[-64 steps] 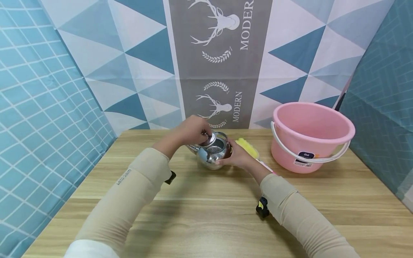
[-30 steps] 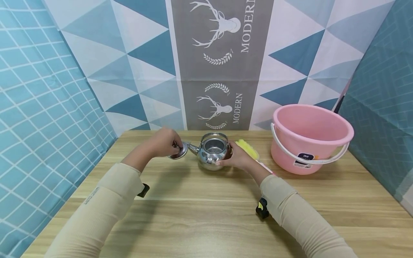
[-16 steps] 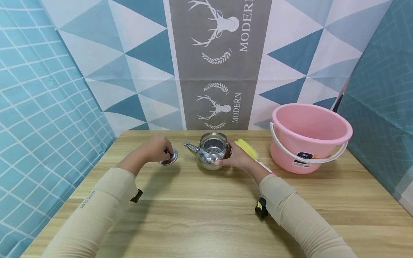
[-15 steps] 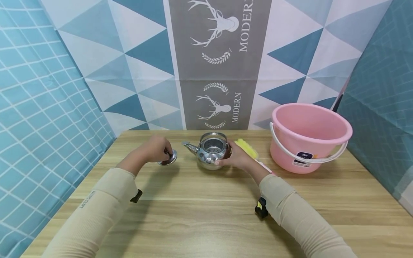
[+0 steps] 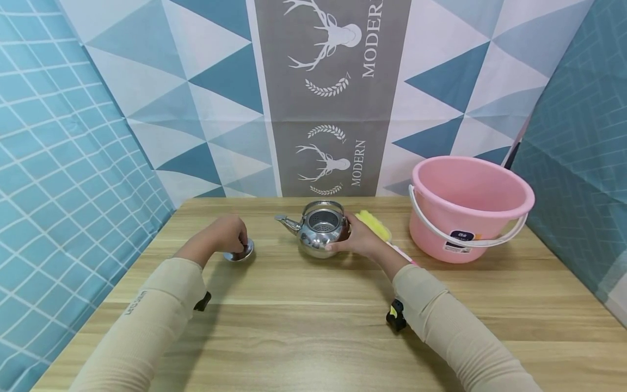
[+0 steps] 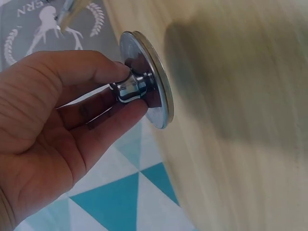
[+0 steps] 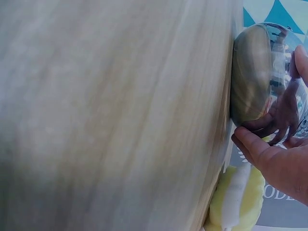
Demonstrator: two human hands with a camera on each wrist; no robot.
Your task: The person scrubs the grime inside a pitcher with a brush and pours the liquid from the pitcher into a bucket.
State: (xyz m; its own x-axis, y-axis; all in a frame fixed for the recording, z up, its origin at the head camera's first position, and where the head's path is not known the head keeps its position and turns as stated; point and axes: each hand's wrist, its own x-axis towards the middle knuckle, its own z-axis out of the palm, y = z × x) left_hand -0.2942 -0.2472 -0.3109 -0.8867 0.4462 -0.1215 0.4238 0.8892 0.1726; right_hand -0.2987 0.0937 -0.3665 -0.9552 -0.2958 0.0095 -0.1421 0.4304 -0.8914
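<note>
My left hand (image 5: 224,234) pinches the knob of a round, shiny metal lid (image 6: 161,91) between thumb and fingers. The lid is low over the table's left part, tilted in the head view; whether its edge touches the wood I cannot tell. At the middle back stands a small stainless steel teapot (image 5: 313,242), uncovered, its strainer (image 5: 323,223) showing inside. The teapot's spout points left and its handle stands up. My right hand (image 5: 360,237) grips the teapot's right side, thumb in front and fingers round the back; the right wrist view (image 7: 284,161) shows that hand against the polished body.
Behind the right hand lies a yellow fluffy brush (image 5: 374,225) with a white and pink handle. A pink bucket (image 5: 446,234) with a white handle stands at the back right. The wooden table (image 5: 303,326) ends at a patterned cloth backdrop (image 5: 220,109).
My left hand has lifted the lid off over the teapot's opening, carried it left past the spout, and lowered it towards the table. The right hand has kept its hold on the teapot.
</note>
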